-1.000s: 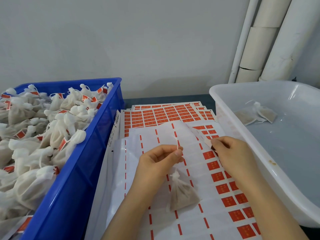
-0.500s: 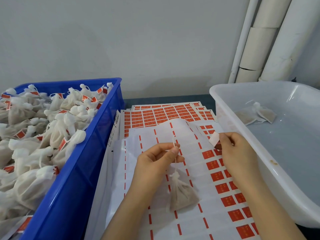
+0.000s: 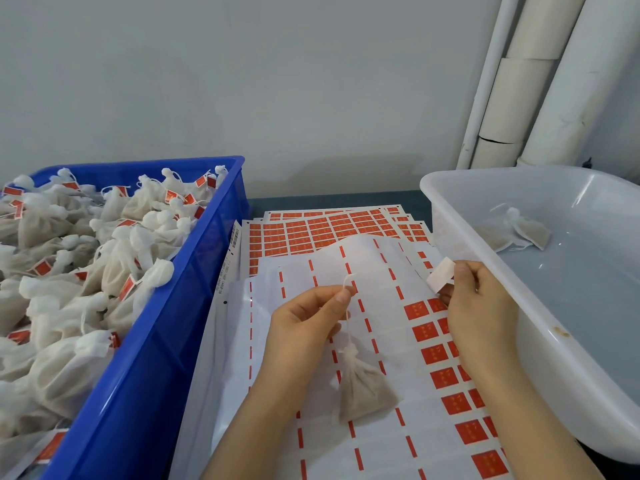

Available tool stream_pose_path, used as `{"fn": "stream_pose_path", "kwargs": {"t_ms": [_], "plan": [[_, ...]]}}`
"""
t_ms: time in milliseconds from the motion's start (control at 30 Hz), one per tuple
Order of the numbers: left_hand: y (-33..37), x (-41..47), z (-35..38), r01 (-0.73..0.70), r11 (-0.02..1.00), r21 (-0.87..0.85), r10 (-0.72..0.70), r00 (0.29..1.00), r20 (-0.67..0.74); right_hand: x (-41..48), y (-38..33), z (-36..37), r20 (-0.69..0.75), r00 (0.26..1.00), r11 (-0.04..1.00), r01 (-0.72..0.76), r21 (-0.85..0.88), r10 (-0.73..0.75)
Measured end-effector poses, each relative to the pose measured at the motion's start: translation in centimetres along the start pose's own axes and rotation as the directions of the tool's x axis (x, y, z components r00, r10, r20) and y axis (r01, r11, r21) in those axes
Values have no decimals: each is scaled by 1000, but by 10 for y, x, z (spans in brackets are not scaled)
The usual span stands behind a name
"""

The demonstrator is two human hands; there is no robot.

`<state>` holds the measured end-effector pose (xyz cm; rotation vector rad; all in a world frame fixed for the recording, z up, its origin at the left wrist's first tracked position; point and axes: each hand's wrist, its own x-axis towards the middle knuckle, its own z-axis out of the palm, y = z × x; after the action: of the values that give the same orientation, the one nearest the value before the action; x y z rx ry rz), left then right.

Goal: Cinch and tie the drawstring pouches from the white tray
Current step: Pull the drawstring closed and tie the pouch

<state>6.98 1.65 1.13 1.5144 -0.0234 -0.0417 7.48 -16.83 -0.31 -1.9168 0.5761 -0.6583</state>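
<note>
now, starting at your left, the blue crate is heaped with tied pouches that carry red tags, so that is the look to match. your left hand pinches the drawstring between thumb and forefinger, the other fingers loosely curled, and the pouch lies below it on the label sheets. i'd keep that string taut with a bare stretch free above the neck, so the tag can fold round it squarely. your right hand pinches a label by one edge, white side toward you; grip only the edge so the sticky face stays clean. two more pouches lie in the white tray. against a second ago, the label has come off the sheet and risen, while your left hand has hardly moved
</note>
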Motion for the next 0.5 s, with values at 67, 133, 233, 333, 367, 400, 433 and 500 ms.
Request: {"fn": "stream_pose_path", "kwargs": {"t_ms": [67,133,233,333,367,400,433,500], "plan": [[0,0,1,4,1000,4,-4,1000,2,0,0,0,-10,1000,1000,6,11,-5],[0,0,1,4,1000,5,-4,1000,3,0,0,0,-15,1000,1000,8,19,-8],[0,0,1,8,1000,2,-8,1000,0,-1,-1,3,-26,1000,999,1,46,0],[-1,1,0,20,1000,-6,-20,1000,-8,-4,-3,6,-5,1000,995,0,103,1],[-2,1,0,26,1000,-11,-26,1000,-10,-4,-3,6,1,1000,996,18,90,-18],[-2,1,0,30,999,-13,-30,999,-10,-4,-4,6,11,999,997,41,73,-42],[-2,1,0,31,999,-17,-31,999,-10,-4,-4,5,30,997,996,66,59,-67],[-2,2,0,26,999,-29,-26,1000,-8,-5,-6,3,83,989,992,118,41,-122]]}}
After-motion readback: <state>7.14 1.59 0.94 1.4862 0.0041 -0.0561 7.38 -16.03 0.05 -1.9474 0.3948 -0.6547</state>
